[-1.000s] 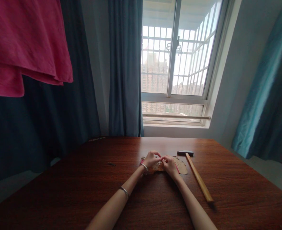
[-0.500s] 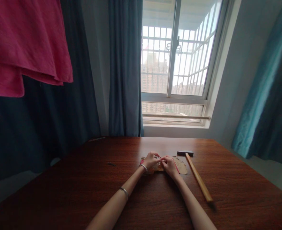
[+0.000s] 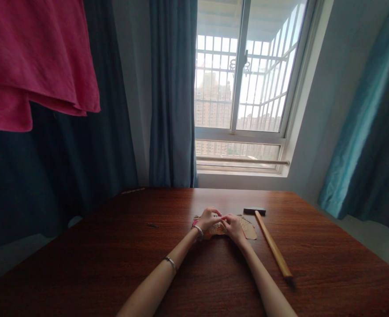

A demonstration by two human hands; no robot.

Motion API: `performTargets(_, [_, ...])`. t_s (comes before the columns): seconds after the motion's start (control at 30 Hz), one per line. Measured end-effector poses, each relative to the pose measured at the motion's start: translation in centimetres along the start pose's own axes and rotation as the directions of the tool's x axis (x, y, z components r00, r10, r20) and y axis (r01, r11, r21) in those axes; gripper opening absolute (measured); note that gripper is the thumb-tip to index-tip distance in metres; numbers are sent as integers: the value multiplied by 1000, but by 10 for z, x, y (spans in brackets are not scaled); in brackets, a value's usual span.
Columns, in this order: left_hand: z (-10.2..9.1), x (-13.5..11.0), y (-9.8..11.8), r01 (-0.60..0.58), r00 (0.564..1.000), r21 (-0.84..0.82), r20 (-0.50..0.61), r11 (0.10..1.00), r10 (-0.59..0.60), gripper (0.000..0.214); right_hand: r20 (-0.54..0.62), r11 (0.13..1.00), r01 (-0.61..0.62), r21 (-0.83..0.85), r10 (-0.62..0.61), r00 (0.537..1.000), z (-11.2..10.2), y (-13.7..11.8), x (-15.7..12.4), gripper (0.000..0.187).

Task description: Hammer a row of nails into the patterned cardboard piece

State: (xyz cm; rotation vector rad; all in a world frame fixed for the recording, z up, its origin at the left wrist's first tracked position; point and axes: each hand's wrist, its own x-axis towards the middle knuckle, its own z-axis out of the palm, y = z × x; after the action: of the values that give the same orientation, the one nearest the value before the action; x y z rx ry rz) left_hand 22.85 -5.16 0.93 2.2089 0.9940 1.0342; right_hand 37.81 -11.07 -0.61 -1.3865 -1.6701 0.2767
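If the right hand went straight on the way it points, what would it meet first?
Probably the left hand: the right hand points at it across the tan piece; depth unclear.

tan perforated piece [image 3: 249, 228], flat on table, partly under both hands

Glossy dark wood table [image 3: 115, 259], pale wooden hammer handle [image 3: 273, 250], perforated tan leather-like piece [image 3: 249, 227], pink cloth [image 3: 32, 57]

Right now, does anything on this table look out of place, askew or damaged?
Nothing stands out. The left hand and right hand meet over a tan perforated piece lying flat on the table. A hammer lies flat beside them, and a small dark item sits alone further left.
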Motion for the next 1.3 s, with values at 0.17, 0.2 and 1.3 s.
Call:
performTargets(0.17, [1, 0, -6, -5, 1000, -4, 10, 1000, 5, 25, 1, 1000, 3, -13, -2, 1000, 2, 1, 0, 19])
performTargets(0.2, [2, 0, -7, -3, 1000, -1, 12, 1000, 3, 25, -1, 1000, 3, -15, -3, 1000, 3, 2, 0, 19])
performTargets(1.3, [4, -2, -12, 75, 997, -5, 24, 997, -74, 21, -25, 987, -112, -111, 110, 994, -19, -1, 7, 25])
